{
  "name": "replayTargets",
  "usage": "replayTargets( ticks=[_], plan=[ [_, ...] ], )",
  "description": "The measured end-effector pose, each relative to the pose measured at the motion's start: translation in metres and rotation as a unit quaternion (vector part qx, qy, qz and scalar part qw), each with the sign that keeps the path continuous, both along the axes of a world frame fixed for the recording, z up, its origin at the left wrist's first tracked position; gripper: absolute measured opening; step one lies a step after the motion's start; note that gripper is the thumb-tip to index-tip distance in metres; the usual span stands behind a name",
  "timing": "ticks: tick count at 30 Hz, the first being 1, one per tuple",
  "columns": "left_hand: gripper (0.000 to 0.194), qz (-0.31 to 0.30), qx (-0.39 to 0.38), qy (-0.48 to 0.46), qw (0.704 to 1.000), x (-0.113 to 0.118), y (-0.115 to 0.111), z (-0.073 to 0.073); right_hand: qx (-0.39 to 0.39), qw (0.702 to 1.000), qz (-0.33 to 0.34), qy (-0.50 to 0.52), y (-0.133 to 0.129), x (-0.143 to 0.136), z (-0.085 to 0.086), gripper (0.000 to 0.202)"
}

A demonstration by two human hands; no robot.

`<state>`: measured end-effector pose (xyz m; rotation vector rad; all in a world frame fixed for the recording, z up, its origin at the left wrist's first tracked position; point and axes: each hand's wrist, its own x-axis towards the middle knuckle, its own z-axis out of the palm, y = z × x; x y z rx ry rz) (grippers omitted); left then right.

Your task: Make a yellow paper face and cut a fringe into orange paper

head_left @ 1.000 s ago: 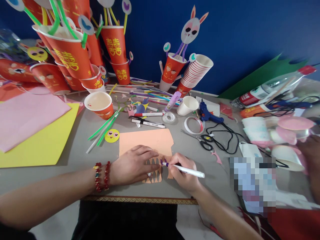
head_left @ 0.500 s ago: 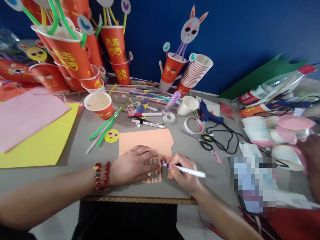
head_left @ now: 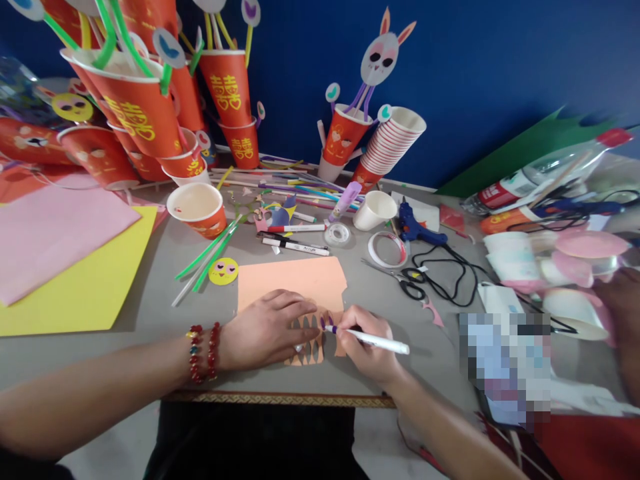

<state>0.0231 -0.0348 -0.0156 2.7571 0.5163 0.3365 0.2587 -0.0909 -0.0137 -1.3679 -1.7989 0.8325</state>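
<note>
Under both hands lies a peach-orange sheet of paper with a row of narrow oval cut-outs near its lower edge. My left hand rests flat on it, fingers stretched out and slightly apart, holding the sheet down. Between the fingers of my right hand is a white marker with a purple tip. The tip touches or hovers just over small purple oval marks on the paper, right of the cut-outs. A round yellow face cut-out lies beside the sheet's upper left corner.
Behind the sheet are markers, tape rolls and a paper cup. Scissors and a blue glue gun lie to the right. Decorated red cups stand back left. Another person's hand shows at the right edge.
The marker and my right hand have shifted very slightly to the left. My left hand and the sheet stay almost where they were.
</note>
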Motion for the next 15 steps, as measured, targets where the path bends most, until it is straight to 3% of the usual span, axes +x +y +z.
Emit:
replayTargets(
  ticks=[15],
  plan=[
    [0.039,-0.001,-0.001,-0.001,1.000,-0.0001,-0.0003,-0.0006,0.004,1.000,-0.016,0.002,-0.0006,0.0001,-0.0010,0.016]
  ],
)
